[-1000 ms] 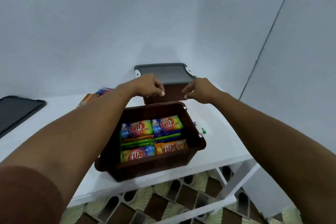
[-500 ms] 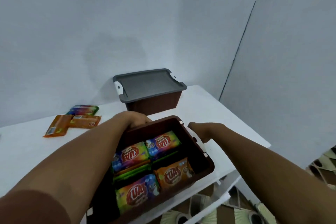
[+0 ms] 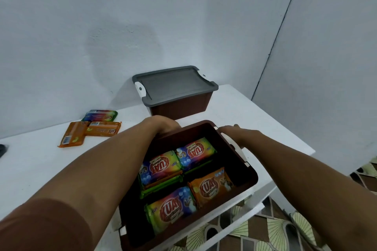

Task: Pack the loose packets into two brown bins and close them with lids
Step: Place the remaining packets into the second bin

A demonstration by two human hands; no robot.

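Two hands hold the open bin [image 3: 250,179]: the left hand [image 3: 163,126] curls over its far left corner, the right hand [image 3: 234,135] grips the right rim by the white clip [image 3: 237,149]. It is full of packets [image 3: 163,167], and its near corner juts past the front edge of the table [image 3: 265,128]. Close behind stands the closed bin [image 3: 179,108] under its grey lid [image 3: 175,85]; three loose packets [image 3: 95,129] lie well apart to the left

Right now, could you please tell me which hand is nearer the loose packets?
Left. The left hand grips the open bin, just right of the packets; the right hand grips its opposite side, farther away.
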